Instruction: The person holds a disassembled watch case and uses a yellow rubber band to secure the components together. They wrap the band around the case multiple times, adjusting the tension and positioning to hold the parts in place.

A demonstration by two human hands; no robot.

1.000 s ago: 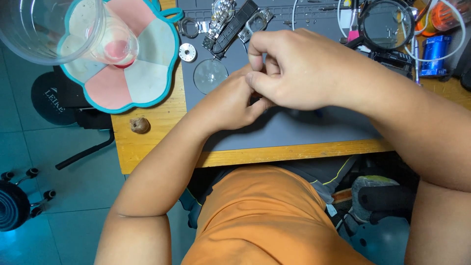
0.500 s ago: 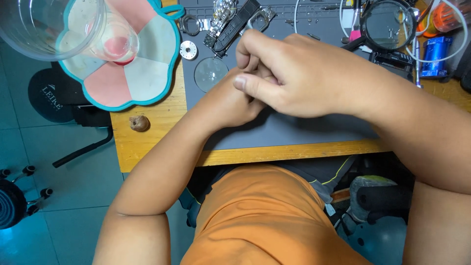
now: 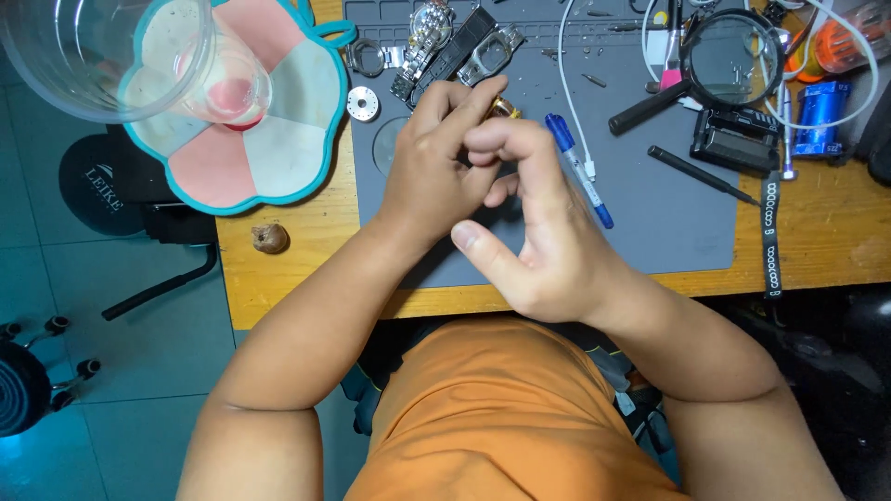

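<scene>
The left hand [image 3: 436, 176] is curled tight, its fingertips pinching a small gold-coloured part [image 3: 504, 107] up above the grey work mat [image 3: 650, 223], likely raised so it can be turned and seen closely. The right hand [image 3: 534, 232] meets it from the near side, fingers bent and nearly closed against the left hand's fingers, thumb stretched out; whether it grips anything of its own I cannot tell. Just beside the hands lies a blue pen [image 3: 577, 167] on the mat. Farther back sit silver watch cases and bracelet pieces [image 3: 445, 46], kept within reach, and a magnifying glass [image 3: 729, 60] to the right. A clear cup stands on a pink-and-teal coaster [image 3: 278, 158] at the left of the wooden counter [image 3: 297, 269].
</scene>
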